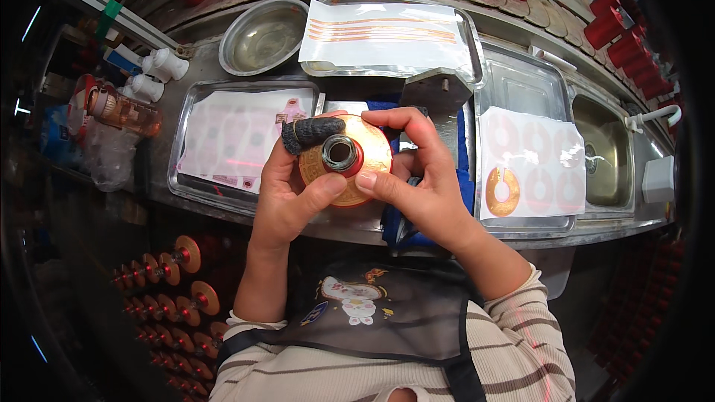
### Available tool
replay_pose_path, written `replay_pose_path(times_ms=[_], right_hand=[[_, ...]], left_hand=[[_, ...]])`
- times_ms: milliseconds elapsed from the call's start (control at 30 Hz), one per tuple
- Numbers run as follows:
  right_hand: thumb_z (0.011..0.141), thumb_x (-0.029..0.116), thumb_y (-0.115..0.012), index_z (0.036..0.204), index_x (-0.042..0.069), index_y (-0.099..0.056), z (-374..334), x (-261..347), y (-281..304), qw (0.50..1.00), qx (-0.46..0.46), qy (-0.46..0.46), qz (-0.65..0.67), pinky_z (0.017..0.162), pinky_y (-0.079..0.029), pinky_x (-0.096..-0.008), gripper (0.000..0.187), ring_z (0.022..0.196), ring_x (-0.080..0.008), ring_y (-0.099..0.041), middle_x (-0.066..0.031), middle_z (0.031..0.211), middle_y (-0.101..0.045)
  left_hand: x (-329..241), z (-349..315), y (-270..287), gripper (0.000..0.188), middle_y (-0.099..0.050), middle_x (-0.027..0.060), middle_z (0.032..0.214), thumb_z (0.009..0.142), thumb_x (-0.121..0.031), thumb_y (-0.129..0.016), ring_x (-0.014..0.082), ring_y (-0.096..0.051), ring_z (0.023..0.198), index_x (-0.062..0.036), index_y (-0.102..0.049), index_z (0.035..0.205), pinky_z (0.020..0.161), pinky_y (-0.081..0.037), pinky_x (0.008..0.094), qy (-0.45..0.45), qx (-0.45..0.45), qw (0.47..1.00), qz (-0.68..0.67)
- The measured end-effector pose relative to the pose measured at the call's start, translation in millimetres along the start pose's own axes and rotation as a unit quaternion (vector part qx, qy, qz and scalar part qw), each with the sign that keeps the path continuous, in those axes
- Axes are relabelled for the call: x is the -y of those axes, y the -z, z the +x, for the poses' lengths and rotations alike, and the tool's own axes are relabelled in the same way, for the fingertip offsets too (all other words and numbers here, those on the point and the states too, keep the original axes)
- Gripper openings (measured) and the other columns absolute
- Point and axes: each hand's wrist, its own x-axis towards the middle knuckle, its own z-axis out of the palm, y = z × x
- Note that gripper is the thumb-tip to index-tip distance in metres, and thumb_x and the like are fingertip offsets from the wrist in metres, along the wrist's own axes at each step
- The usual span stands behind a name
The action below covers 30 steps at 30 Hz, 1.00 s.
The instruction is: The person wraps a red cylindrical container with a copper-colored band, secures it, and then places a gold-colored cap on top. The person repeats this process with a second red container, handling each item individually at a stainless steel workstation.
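Head view shows the left hand (294, 190) and right hand (417, 179) both wrapped around a red and gold bottle (378, 147), in the middle of the scene by the near edge of the worktop (195, 68), with both thumbs on its gold round part and its open neck facing up. On the right lies a white sheet (523, 165) with pale rings and one shiny gold ring (493, 195) at its near left corner. On the left is a metal tray (179, 150) with papers, and a round bowl (230, 58) sits farther back.
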Motion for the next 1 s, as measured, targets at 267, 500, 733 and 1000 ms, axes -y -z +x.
replay_pose_path(times_ms=[267,500,733,1000], right_hand=[[0.089,0.009,-0.070,0.126,0.003,-0.054,1.8,-2.0,1.3,0.999,0.012,0.029,0.027,0.089,-0.048,-0.0246,0.041,0.096,-0.0138,-0.069,-0.0094,0.121,-0.055],[0.090,0.006,-0.067,0.121,0.000,-0.057,8.7,-7.6,2.3,0.998,-0.013,0.047,-0.030,0.062,-0.041,-0.0141,0.033,0.067,0.0021,-0.052,-0.0012,0.112,-0.056],[0.090,0.010,-0.069,0.124,0.000,-0.057,10.6,-15.2,4.0,0.998,-0.014,0.048,-0.036,0.059,-0.039,-0.0142,0.037,0.065,0.0030,-0.047,-0.0016,0.113,-0.055],[0.081,0.018,-0.080,0.128,0.004,-0.057,4.6,-10.3,8.5,0.989,-0.004,0.073,-0.132,0.055,-0.034,-0.0141,0.054,0.061,0.0025,-0.042,-0.0009,0.111,-0.052]], left_hand=[[-2.7,0.0,-1.3,0.055,-0.054,0.0122,0.141,0.087,-0.009,-0.072,0.0203,-0.056,0.125,-0.0023,-0.052,0.138,0.107,-0.044,0.0371,0.001,-0.003,1.000,0.011],[-1.4,0.1,-0.6,0.056,-0.055,0.0120,0.139,0.087,-0.011,-0.073,0.0203,-0.056,0.125,-0.0022,-0.051,0.138,0.108,-0.044,0.0375,0.007,-0.006,1.000,0.012],[-0.8,0.7,-1.8,0.059,-0.058,0.0120,0.135,0.085,-0.013,-0.075,0.0211,-0.057,0.123,-0.0028,-0.051,0.138,0.108,-0.045,0.0376,0.007,-0.023,1.000,0.000],[-1.1,-3.4,-4.4,0.060,-0.059,0.0124,0.131,0.082,-0.009,-0.077,0.0210,-0.059,0.121,-0.0045,-0.051,0.136,0.105,-0.046,0.0374,0.031,-0.026,0.999,-0.033]])
